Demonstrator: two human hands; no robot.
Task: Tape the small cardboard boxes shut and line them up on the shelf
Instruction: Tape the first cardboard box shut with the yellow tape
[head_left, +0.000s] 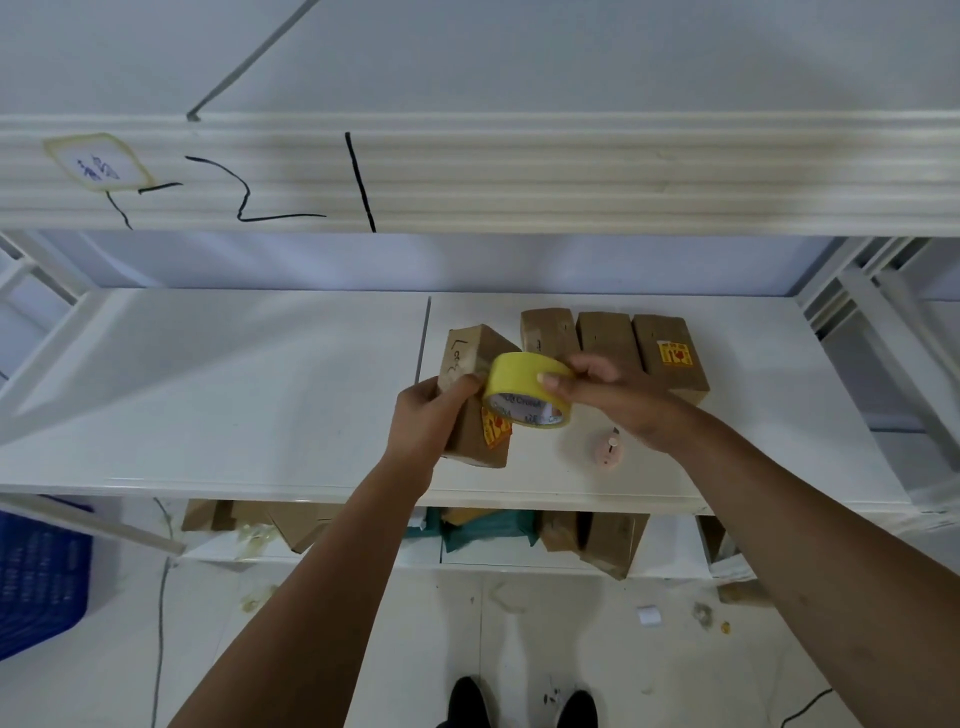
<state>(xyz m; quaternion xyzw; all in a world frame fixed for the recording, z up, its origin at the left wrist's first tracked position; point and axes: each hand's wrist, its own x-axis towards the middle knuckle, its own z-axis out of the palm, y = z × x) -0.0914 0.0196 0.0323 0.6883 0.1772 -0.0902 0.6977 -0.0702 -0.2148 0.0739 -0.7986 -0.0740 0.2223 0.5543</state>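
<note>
My left hand grips a small brown cardboard box, tilted, over the white shelf. A yellow-and-red sticker shows on the box's near side. My right hand holds a roll of yellow tape by its rim, right against the box. Three more small brown boxes stand side by side behind my hands: one, one, and one with a yellow label.
A small pink cutter lies on the shelf under my right wrist. Above runs an upper shelf edge with black marker lines. More brown boxes sit on the lower shelf. A blue crate stands at lower left.
</note>
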